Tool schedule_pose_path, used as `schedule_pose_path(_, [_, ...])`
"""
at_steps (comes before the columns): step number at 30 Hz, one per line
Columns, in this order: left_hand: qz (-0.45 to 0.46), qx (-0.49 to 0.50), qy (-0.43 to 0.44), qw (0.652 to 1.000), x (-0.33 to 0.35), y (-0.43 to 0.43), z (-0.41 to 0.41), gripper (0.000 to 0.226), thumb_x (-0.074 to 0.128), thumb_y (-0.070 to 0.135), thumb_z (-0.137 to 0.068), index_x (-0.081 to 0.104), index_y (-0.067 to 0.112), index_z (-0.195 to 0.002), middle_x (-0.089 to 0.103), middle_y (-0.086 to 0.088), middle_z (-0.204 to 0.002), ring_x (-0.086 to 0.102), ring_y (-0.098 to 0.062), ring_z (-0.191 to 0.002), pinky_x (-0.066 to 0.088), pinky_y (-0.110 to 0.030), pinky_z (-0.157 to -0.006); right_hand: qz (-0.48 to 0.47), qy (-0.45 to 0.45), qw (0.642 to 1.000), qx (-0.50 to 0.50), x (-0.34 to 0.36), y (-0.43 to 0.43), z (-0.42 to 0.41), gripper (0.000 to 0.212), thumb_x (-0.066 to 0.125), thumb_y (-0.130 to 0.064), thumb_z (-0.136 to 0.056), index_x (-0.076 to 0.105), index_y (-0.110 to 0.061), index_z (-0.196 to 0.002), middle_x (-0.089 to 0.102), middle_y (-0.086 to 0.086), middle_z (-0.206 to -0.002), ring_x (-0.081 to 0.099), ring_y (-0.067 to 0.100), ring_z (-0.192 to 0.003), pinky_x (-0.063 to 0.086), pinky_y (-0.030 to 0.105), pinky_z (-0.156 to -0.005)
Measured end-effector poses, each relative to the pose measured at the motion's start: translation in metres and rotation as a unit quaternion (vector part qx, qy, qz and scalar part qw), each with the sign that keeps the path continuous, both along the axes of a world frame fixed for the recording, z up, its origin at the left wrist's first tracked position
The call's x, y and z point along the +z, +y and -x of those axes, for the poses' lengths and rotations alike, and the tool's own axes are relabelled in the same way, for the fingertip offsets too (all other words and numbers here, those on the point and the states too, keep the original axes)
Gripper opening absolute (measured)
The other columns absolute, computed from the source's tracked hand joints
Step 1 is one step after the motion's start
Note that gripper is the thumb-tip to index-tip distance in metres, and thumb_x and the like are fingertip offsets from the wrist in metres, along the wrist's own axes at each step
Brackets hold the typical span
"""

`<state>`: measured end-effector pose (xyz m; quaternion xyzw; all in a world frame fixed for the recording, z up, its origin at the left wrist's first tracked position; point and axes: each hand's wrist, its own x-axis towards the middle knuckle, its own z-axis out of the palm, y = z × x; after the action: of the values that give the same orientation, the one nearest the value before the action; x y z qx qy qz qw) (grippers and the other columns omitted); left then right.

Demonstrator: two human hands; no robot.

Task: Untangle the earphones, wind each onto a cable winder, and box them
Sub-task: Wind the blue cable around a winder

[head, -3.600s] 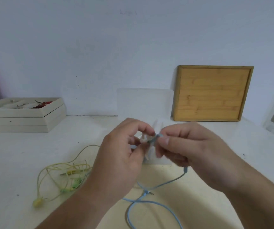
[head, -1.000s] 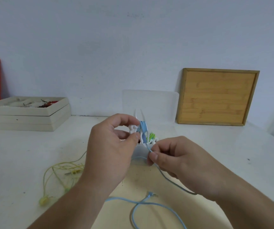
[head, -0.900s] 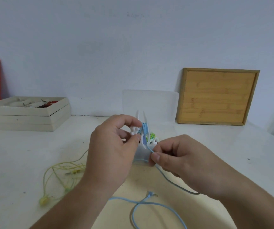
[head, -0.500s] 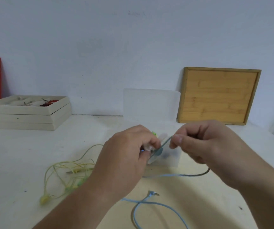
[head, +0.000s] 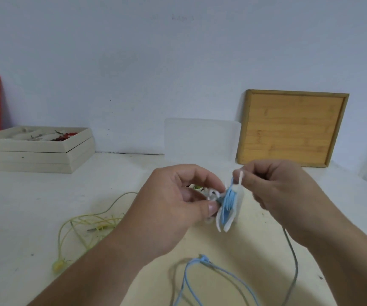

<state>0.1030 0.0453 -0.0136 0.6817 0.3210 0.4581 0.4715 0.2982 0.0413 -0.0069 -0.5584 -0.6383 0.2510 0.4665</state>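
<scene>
The yellow earphones [head: 85, 224] lie untouched on the table [head: 45, 195], left of our hands. Since half a second ago we have turned the cable winder [head: 236, 208] up on edge. Our left hand [head: 173, 208] pinches its hub, and our right hand [head: 275, 188] has come back to pinch the blue cable [head: 228, 202] at the winder's top. Another turn looks laid, but a long blue tail is loose on the near table, so we judge the winding partway done.

The cream trays [head: 34, 151] at far left hold small red and pale bits. The clear box lid [head: 200, 140] stands at far centre. Something green [head: 197, 187] shows behind our left fingers, but we cannot tell if it is boxed. The bamboo tray [head: 293, 129] leans on the wall at far right.
</scene>
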Motion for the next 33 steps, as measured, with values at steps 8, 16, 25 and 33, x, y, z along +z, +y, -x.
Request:
schedule_pose_path(8, [0.036, 0.148, -0.108, 0.982, -0.002, 0.009, 0.004, 0.026, 0.073, -0.009, -0.078, 0.075, 0.018, -0.08, 0.077, -0.006, -0.088, 0.072, -0.025, -0.07, 0.058, -0.038, -0.07, 0.103, -0.044, 0.98, 0.162, -0.018, 0.002, 0.021, 0.031, 0.05, -0.021, -0.103, 0.072, -0.016, -0.082, 0.038, -0.005, -0.053, 0.03, 0.009, -0.048, 0.026, 0.021, -0.047])
schedule_pose_path(16, [-0.035, 0.257, -0.023, 0.966, -0.004, 0.008, 0.002, 0.023, 0.078, 0.0, -0.078, 0.073, 0.023, -0.081, 0.075, 0.001, -0.072, 0.069, -0.015, -0.057, 0.053, -0.022, -0.062, 0.057, -0.073, 0.978, 0.188, -0.013, -0.002, 0.022, 0.03, 0.055, -0.029, -0.1, 0.075, -0.018, -0.081, 0.034, -0.007, -0.054, 0.029, 0.008, -0.049, 0.026, 0.018, -0.049])
schedule_pose_path(25, [-0.12, 0.264, 0.096, 0.952, -0.01, 0.008, 0.004, 0.029, 0.078, 0.008, -0.079, 0.07, 0.036, -0.079, 0.063, 0.002, -0.059, 0.05, -0.007, -0.045, 0.036, -0.014, -0.046, 0.075, 0.024, 0.99, 0.119, -0.004, -0.005, 0.014, 0.036, 0.061, -0.033, -0.094, 0.072, -0.01, -0.069, 0.036, 0.0, -0.052, 0.027, 0.018, -0.053, 0.021, 0.031, -0.052])
schedule_pose_path(33, [-0.114, 0.188, 0.192, 0.956, -0.013, 0.003, -0.001, 0.028, 0.073, 0.006, -0.08, 0.071, 0.034, -0.077, 0.052, 0.012, -0.047, 0.04, -0.006, -0.038, 0.03, -0.012, -0.044, 0.035, 0.114, 0.983, 0.142, -0.001, -0.005, 0.01, 0.027, 0.06, -0.029, -0.078, 0.07, -0.005, -0.07, 0.033, -0.001, -0.051, 0.026, 0.013, -0.048, 0.02, 0.025, -0.046])
